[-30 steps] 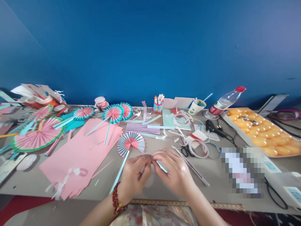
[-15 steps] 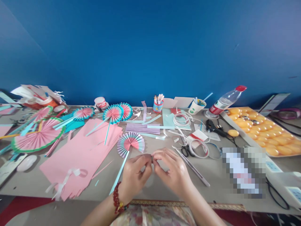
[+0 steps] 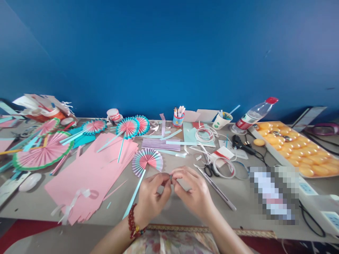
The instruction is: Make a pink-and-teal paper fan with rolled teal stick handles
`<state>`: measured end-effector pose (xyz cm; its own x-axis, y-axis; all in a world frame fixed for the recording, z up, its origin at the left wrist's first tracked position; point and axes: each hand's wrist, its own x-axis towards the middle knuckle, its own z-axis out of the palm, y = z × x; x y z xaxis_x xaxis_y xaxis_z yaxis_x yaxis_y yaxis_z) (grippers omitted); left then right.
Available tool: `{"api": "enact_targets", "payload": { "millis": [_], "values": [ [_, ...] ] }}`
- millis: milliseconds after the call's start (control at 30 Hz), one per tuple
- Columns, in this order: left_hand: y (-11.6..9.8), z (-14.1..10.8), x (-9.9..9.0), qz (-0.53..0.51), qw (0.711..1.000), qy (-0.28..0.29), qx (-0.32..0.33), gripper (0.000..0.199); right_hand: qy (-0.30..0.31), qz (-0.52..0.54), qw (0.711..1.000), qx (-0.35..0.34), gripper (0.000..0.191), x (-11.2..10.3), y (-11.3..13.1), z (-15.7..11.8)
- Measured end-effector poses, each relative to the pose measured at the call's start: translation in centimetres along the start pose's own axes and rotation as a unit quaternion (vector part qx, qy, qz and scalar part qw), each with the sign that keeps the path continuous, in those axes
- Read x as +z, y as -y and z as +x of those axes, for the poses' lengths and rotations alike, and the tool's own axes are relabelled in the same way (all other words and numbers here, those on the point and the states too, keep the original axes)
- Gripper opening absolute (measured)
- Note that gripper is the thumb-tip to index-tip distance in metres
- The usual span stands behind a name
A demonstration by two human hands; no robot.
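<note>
1. My left hand [image 3: 153, 195], with a dark red bead bracelet [image 3: 131, 225] on the wrist, has its thumb and forefinger pressed together on a tiny pale-blue scrap of paper [image 3: 171, 176] just above the near edge of the grey table [image 3: 238, 208].
2. My right hand [image 3: 192, 192] meets it fingertip to fingertip, pinching the same scrap from the other side; the other fingers curl loosely under.
3. A second ago a pale-blue strip showed below my right thumb; now only a sliver peeks out between the fingertips, and both hands have hardly shifted.
4. Just beyond my left hand lies a small pleated pink-and-blue paper fan on a pale-blue stick [image 3: 147, 159], unmoved.
5. To the left lie flat pink paper sheets [image 3: 90, 173], touching the fan's stick side.
6. To the right of my right hand a long grey ruler [image 3: 215, 188] lies slantwise, with black-handled scissors [image 3: 210, 170] and white tape rings [image 3: 224, 166] behind it.
7. Farther right, one loose orange ball [image 3: 259, 142] lies beside the tray of orange balls [image 3: 291, 148]; half a second ago it lay nearer to me, and before that it was not on the table.
8. At the back a clear plastic bottle with a red cap [image 3: 251, 115] leans; its red label is too small to read.
</note>
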<state>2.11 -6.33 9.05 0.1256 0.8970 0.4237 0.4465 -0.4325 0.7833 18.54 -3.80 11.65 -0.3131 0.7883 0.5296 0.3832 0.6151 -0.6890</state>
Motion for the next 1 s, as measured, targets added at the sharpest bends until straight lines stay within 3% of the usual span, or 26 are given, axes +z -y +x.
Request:
{"api": "enact_targets", "payload": {
  "millis": [200, 667, 867, 1000],
  "values": [
    [0.3, 0.0, 0.1, -0.021, 1.0, -0.004, -0.022, 0.014, -0.004, 0.01, 1.0, 0.005, 0.014, 0.1, 0.0, 0.1],
    [0.3, 1.0, -0.4, -0.206, 0.966, -0.053, -0.144, 0.023, -0.034, 0.026, 0.999, 0.023, 0.012, 1.1, -0.7, -1.5],
    [0.2, 1.0, -0.5, -0.232, 0.959, -0.06, -0.152, 0.025, 0.047, 0.038, 0.988, 0.141, 0.006, 0.7, -1.1, -2.2],
    [0.7, 0.6, -0.3, -0.255, 0.95, -0.078, -0.162, 0.013, 0.078, 0.076, 0.976, 0.187, 0.013, 1.1, -1.3, -2.8]
  ]
}}
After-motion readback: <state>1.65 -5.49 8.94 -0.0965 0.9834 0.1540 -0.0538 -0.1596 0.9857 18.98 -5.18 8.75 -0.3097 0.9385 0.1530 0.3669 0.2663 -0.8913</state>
